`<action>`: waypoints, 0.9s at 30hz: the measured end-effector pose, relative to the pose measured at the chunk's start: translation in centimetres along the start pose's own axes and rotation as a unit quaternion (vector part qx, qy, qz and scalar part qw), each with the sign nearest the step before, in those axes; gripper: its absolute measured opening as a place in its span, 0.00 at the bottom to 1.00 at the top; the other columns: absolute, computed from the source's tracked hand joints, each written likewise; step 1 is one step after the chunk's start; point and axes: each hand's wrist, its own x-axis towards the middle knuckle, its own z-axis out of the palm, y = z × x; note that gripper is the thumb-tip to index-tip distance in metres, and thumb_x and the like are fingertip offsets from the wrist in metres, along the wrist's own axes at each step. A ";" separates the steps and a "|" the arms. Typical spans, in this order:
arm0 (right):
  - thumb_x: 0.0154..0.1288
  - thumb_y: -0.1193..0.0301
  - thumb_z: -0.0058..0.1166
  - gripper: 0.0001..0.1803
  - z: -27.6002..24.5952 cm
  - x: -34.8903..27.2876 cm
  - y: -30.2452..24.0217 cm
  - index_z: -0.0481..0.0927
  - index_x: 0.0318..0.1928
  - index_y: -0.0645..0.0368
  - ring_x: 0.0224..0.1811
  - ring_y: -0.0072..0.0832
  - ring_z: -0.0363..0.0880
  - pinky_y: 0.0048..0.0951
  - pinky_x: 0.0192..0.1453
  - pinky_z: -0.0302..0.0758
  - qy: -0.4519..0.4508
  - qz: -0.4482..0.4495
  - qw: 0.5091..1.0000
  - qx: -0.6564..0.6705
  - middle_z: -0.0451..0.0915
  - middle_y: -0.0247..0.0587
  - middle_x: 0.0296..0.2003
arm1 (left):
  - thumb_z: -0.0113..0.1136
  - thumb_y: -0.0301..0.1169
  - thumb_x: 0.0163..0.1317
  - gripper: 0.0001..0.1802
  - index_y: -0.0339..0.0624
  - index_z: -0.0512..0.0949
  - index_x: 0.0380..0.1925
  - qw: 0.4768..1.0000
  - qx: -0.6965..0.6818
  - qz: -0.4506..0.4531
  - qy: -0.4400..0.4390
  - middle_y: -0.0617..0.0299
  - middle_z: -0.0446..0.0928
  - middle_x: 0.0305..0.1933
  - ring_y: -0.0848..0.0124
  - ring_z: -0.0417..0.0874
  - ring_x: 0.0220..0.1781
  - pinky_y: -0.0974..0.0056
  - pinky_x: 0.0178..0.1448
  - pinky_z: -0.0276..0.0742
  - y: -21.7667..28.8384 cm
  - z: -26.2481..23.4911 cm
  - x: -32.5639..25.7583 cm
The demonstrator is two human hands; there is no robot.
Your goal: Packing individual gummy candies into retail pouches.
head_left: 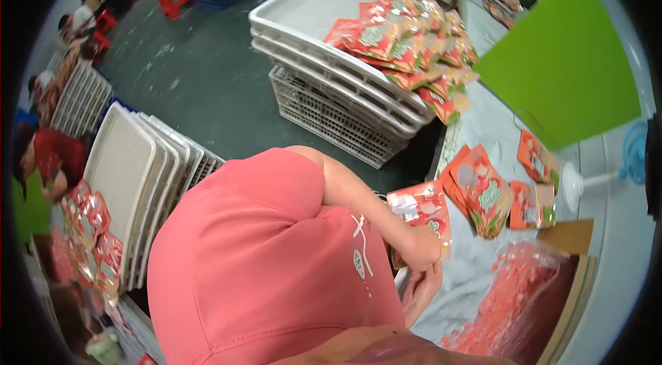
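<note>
A red and clear printed pouch (419,203) lies on the pale table right of my pink shirt. My left hand (419,249) is closed at its near part, its forearm crossing the pouch's edge. Just below, my right hand (422,290) meets the left one, fingers bent together near the pouch's edge. Whatever small thing may sit between the right fingers is hidden. A fanned stack of similar red pouches (480,189) lies just beyond, with two filled packets (532,205) to its right.
A clear bag of small red-wrapped pieces (507,296) fills a cardboard box (586,282) at lower right. White stacked trays (296,13) carry a heap of filled pouches (407,41). More trays (121,165) stand left; a green panel (565,61) borders the table. Other people sit far left.
</note>
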 end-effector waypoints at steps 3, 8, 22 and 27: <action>0.74 0.67 0.50 0.13 1.3 0.8 -3.4 0.78 0.50 0.64 0.38 0.23 0.77 0.23 0.43 0.73 -0.046 -0.157 0.977 -0.139 0.80 0.37 0.41 | 0.61 0.37 0.44 0.14 0.35 0.84 0.22 0.997 0.000 0.000 0.083 0.46 0.82 0.25 0.49 0.85 0.30 0.49 0.34 0.79 -0.2 -1.2 1.8; 0.73 0.67 0.48 0.17 2.8 3.7 0.0 0.76 0.53 0.68 0.45 0.38 0.81 0.34 0.49 0.78 -0.120 -0.053 0.982 -0.139 0.80 0.50 0.48 | 0.60 0.37 0.45 0.13 0.37 0.83 0.21 0.994 0.014 -0.016 0.104 0.48 0.82 0.24 0.50 0.84 0.29 0.48 0.32 0.77 -2.9 -3.8 -2.7; 0.72 0.67 0.47 0.18 4.8 6.7 -0.7 0.76 0.54 0.68 0.46 0.40 0.81 0.36 0.50 0.78 -0.197 -0.012 0.976 -0.088 0.80 0.51 0.49 | 0.63 0.39 0.47 0.16 0.36 0.85 0.26 0.998 0.056 0.027 -0.028 0.47 0.83 0.28 0.49 0.85 0.33 0.46 0.39 0.78 -3.5 -4.9 -3.3; 0.72 0.66 0.47 0.19 4.9 6.7 -0.8 0.75 0.55 0.68 0.47 0.40 0.81 0.36 0.51 0.78 -0.211 0.001 0.975 -0.068 0.80 0.52 0.50 | 0.62 0.41 0.52 0.15 0.39 0.85 0.28 0.998 0.022 0.051 -0.015 0.49 0.82 0.31 0.49 0.84 0.37 0.48 0.44 0.77 -3.8 -4.0 -3.6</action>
